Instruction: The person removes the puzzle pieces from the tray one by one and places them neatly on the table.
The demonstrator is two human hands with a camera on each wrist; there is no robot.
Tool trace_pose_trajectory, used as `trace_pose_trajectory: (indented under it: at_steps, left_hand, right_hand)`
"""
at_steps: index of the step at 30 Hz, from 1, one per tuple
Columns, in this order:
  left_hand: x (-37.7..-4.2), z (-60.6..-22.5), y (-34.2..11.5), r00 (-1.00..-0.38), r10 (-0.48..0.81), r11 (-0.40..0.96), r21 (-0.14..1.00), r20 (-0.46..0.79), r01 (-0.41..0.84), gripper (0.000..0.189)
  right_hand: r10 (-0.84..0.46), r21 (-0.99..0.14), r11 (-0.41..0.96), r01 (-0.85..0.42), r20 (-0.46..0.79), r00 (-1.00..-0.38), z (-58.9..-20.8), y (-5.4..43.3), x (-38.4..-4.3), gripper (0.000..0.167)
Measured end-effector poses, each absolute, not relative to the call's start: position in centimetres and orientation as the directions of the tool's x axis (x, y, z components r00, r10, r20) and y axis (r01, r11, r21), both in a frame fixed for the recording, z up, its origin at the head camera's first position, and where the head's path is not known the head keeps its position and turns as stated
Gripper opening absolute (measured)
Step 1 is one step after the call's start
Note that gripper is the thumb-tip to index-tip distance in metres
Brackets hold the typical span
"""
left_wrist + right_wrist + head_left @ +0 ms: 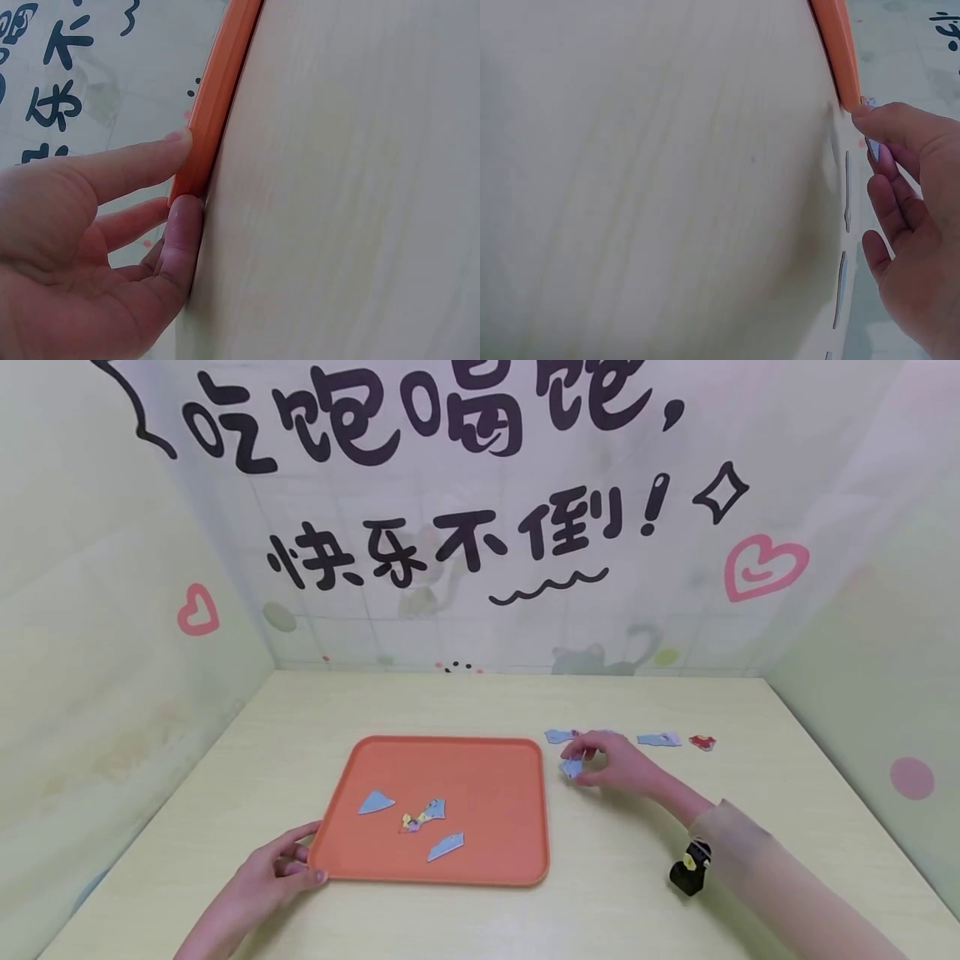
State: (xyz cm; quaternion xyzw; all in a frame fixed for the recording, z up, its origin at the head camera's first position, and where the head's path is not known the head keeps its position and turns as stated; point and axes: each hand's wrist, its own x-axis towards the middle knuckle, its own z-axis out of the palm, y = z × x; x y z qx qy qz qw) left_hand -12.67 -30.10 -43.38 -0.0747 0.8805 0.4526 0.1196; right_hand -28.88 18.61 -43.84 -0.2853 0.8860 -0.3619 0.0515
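An orange tray (pixel 487 810) lies on the table with several light-blue printed puzzle pieces on it, among them a pointed one (pixel 376 802), a yellow-and-blue one (pixel 433 811) and a long one (pixel 446 846). My left hand (pixel 262 881) grips the tray's near left corner; in the left wrist view the thumb and fingers (pixel 182 232) press against its orange side. Just beyond the tray's right edge, my right hand (pixel 615 764) pinches a small light-blue puzzle piece (pixel 572 768) between thumb and fingertips. In the right wrist view that piece (pixel 874 148) is mostly hidden by the fingers.
Along the back right of the table lie more puzzle pieces: a blue one (pixel 558 737) partly behind my right hand, a long blue one (pixel 658 740) and a red one (pixel 702 742). White printed walls (pixel 450 627) enclose the table (pixel 637 910) at the back and sides.
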Motion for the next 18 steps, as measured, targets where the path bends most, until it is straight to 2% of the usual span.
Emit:
trace_pose_trajectory:
  at_steps: [11, 18]
  left_hand:
    - [-12.5, -43.2, -30.0, -0.96, -0.019, 0.571, 0.785, -0.279, -0.24, 0.078]
    - [-12.4, -43.1, -29.9, -0.961, -0.023, 0.576, 0.782, -0.275, -0.238, 0.077]
  right_hand:
    - [-0.575, -0.745, 0.563, -0.358, -0.042, -0.817, -44.8, 18.8, -29.2, 0.025]
    - [-0.583, -0.772, 0.538, -0.338, -0.052, -0.811, -45.1, 18.9, -29.1, 0.028]
